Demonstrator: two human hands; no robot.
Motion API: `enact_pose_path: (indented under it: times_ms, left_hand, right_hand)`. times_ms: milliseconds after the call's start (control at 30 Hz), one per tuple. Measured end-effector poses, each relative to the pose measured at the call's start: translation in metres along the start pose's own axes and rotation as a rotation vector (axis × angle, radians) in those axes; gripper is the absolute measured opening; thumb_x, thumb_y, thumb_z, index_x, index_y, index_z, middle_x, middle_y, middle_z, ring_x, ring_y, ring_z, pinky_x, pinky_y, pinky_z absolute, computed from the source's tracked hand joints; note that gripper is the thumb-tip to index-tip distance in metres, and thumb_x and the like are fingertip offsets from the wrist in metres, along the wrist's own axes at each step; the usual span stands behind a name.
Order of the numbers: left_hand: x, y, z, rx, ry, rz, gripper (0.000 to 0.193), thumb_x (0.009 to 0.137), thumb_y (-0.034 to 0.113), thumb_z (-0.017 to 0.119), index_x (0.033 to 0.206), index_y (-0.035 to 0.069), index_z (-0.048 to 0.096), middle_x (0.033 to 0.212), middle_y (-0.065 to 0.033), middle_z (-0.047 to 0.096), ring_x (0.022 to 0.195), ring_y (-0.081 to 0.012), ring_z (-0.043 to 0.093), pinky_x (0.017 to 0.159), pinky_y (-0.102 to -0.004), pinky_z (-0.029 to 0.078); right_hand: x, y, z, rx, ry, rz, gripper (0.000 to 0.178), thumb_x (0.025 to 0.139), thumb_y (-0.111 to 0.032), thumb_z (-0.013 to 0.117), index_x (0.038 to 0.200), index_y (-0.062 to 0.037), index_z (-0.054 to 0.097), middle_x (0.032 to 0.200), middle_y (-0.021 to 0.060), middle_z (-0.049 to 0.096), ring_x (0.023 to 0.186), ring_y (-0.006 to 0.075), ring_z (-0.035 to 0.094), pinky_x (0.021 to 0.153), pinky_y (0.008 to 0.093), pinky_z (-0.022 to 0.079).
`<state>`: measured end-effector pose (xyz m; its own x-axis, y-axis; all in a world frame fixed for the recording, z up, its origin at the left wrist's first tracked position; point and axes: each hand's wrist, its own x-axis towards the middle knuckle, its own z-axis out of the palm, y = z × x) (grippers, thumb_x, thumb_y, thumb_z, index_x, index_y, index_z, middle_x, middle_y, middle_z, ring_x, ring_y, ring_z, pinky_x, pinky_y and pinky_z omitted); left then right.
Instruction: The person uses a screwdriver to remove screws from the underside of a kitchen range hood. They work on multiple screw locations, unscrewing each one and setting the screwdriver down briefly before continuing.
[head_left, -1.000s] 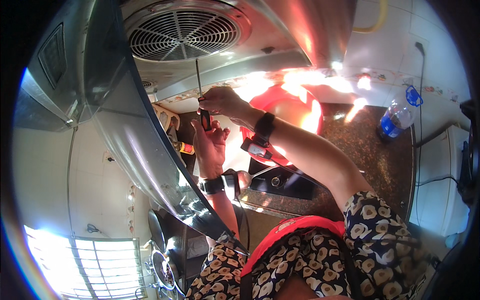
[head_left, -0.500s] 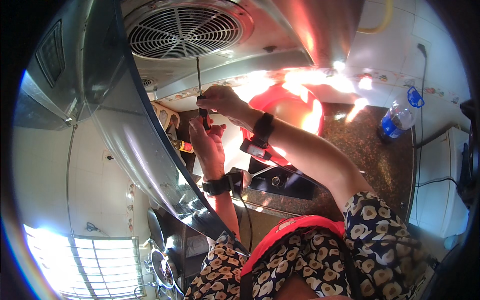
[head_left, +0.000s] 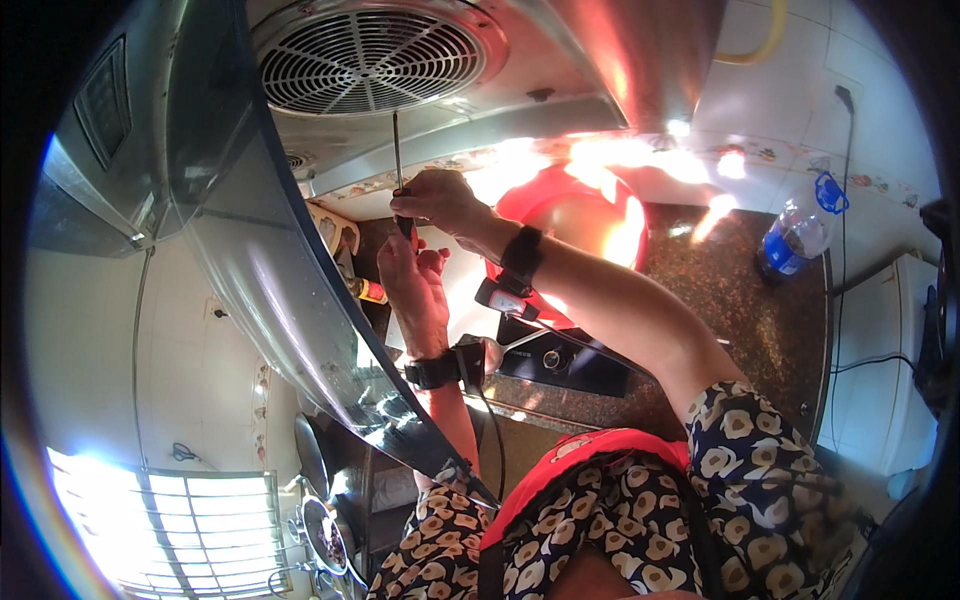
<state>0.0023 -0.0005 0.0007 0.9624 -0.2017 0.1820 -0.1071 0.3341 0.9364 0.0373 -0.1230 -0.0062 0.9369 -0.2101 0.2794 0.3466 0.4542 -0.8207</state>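
A screwdriver (head_left: 398,152) stands almost upright, its thin shaft pointing up. Its tip meets the rim area of a round slotted vent grille (head_left: 365,75) on the underside of a metal range hood (head_left: 540,100). My right hand (head_left: 445,203) pinches the top of the dark handle, thumb and fingers closed around it. Just below, my left hand (head_left: 415,290) is closed about the lower end of the handle, fingers curled. The screw or slot at the tip is too small to make out.
The hood's curved glass panel (head_left: 290,250) runs close along my left arm. Below my arms are a red basin (head_left: 625,225) and a black stove panel with a knob (head_left: 570,370). A bottle with a blue label (head_left: 785,245) stands at right; a smaller bottle (head_left: 370,291) lies left of my hands.
My right hand and wrist have shifted very slightly left around the handle. The screwdriver stays against the grille's rim, and my left hand keeps nearly the same place.
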Motion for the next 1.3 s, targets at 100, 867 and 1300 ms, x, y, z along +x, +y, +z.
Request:
enact_pose_path:
  times_ms: [100,867,1300]
  left_hand:
    - [0.002,-0.004,-0.002,0.097,-0.01,0.066,0.028,0.097,0.034,0.057,0.107,0.009,0.054,0.085,-0.0014,0.058,0.069,-0.0099,0.054,0.074,-0.0337,0.05]
    - [0.008,0.004,-0.008,-0.266,-0.156,-0.192,0.031,0.101,0.037,0.048,0.101,0.008,0.059,0.079,-0.0024,0.06,0.061,-0.0106,0.051,0.068,-0.0351,0.05]
    - [0.007,0.023,-0.009,-0.425,-0.308,-0.296,0.039,0.101,0.041,0.047,0.105,0.004,0.058,0.076,-0.0009,0.051,0.054,-0.0098,0.044,0.068,-0.0326,0.051]
  right_hand:
    - [-0.003,-0.005,0.001,-0.178,0.126,-0.108,0.022,0.08,-0.019,0.076,0.085,0.0014,0.07,0.074,0.007,0.063,0.063,0.013,0.059,0.057,0.0269,0.048]
    - [-0.002,-0.006,-0.005,0.093,-0.062,-0.015,0.023,0.087,-0.023,0.071,0.094,-0.0007,0.068,0.084,0.0061,0.067,0.075,0.0124,0.062,0.062,0.0276,0.047]
    - [-0.003,-0.01,0.006,0.153,-0.055,-0.056,0.023,0.088,-0.019,0.069,0.092,0.0029,0.066,0.084,0.0095,0.069,0.059,0.0103,0.059,0.048,0.0249,0.048]
